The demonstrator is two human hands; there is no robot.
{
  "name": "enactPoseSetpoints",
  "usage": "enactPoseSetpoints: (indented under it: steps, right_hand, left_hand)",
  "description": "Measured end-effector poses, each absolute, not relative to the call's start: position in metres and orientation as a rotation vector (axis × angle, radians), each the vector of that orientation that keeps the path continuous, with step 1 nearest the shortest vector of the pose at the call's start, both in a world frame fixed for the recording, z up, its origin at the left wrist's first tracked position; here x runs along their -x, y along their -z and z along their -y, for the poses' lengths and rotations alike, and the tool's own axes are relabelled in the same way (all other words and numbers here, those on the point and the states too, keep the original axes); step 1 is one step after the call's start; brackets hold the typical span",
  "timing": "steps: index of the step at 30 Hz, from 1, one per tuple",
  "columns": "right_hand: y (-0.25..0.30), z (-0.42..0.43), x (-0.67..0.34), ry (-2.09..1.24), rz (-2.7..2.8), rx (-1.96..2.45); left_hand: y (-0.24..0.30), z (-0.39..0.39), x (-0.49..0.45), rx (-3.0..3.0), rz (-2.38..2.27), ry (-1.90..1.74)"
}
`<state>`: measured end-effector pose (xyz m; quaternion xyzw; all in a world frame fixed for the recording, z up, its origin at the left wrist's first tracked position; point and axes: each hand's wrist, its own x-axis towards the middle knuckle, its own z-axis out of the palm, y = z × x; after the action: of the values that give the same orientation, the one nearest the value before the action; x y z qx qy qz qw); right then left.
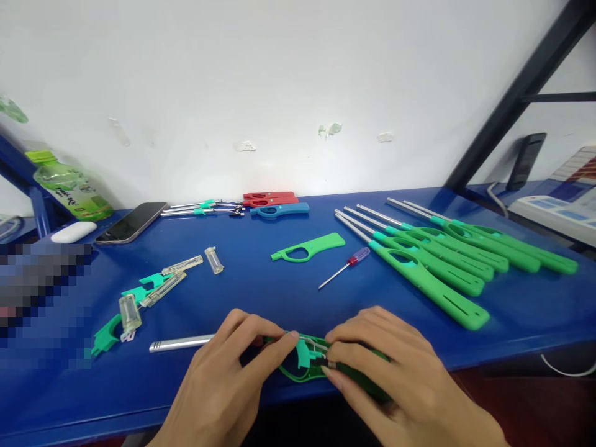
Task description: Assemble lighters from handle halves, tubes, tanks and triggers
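Note:
At the table's front edge, an opened green lighter shell (300,377) lies between my hands, its inner parts showing. My left hand (228,366) is closed on its front end, thumb and forefinger beside the teal trigger (303,354). From under that hand a silver lighter tube (181,343) points left. My right hand (395,366) grips the handle end. Its thumb and fingertips are at a small black part (320,361) behind the trigger. The fingers cover much of the handle's inside. Farther back lie a loose green shell half (310,247) and a screwdriver (358,256).
Several green lighters (428,282) lie at right. Clear fuel tanks (130,313) and teal triggers (108,334) are at left. Red shells (270,197), a blue shell (282,211) and metal tubes (186,212) sit by the wall, near a phone (135,222) and bottle (69,186).

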<state>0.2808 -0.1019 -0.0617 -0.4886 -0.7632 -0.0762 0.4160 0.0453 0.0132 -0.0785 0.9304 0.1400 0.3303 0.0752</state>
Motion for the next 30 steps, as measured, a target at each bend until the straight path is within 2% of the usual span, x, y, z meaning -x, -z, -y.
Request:
enactPoseSetpoints:
  steps: [30]
  right_hand:
    - [0.068, 0.106, -0.285, 0.171, 1.999, 1.246]
  left_hand:
    - [0.059, 0.003, -0.053, -2.861, -0.436, -0.925]
